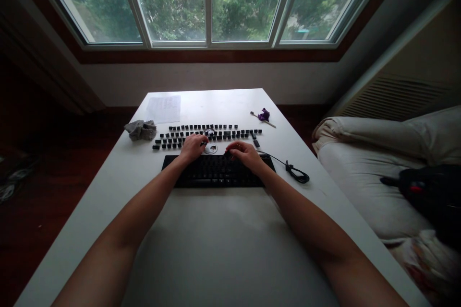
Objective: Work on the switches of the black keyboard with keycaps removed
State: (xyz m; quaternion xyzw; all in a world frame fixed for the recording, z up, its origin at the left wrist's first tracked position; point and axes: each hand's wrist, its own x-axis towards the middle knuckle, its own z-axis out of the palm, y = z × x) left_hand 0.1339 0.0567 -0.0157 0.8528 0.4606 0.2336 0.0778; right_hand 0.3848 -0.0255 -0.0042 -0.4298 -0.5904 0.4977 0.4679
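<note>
A black keyboard point(219, 172) lies crosswise on the white table, and both my forearms reach over its ends. My left hand point(192, 147) is just beyond its upper edge, fingers pinched on a small dark keycap point(204, 143). Over the keyboard's upper edge, my right hand point(245, 152) has its thumb and fingertips closed around another dark keycap, mostly hidden by the fingers. Rows of loose black keycaps point(225, 135) are laid out behind the keyboard. Between my hands sits a round, shiny, silvery object point(211, 148).
A grey cloth point(140, 130) lies at the left beside a sheet of paper point(163, 109). At the right are a thin brush-like stick point(269, 123) with a purple bundle point(264, 115) and a coiled black cable point(298, 173). A pale sofa point(360, 187) stands right of the table point(216, 240).
</note>
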